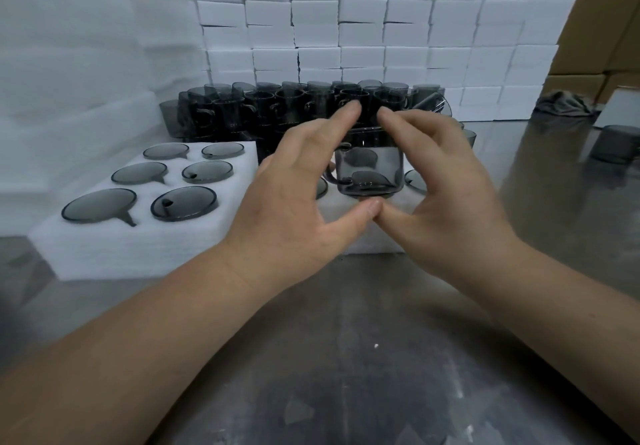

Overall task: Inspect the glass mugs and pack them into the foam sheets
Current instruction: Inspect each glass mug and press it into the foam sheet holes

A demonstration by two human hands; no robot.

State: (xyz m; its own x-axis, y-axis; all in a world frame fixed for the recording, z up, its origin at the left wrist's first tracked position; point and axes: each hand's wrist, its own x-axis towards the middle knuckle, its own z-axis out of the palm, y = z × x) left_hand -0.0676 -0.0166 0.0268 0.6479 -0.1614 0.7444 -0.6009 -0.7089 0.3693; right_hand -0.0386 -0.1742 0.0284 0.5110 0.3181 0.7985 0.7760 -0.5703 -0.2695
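Leftmost, a white foam sheet (104, 247) lies on the steel table (346, 358) with six packed mugs (188, 171) sunk in its holes in two columns, only their round grey ends showing. Behind it a crowd of unpacked mugs (263, 105) stands against a wall of white foam blocks (363, 29). Next, the left hand (298, 181) reaches in, its fingers held together and curved over the top and far side of the held mug (369, 164). This smoky glass mug stands upright with its long axis vertical, thick base down and handle pointing left. It sits over a second foam sheet (346, 230); whether it touches the foam cannot be told. The right hand (446, 185) mirrors the left, fingers curled about the rim, and the two thumb tips meet just beneath the mug's near base. Farther right a lone mug (614, 147) stands on the table, with a grey cloth (564, 102) and cardboard boxes (606, 29) behind it.
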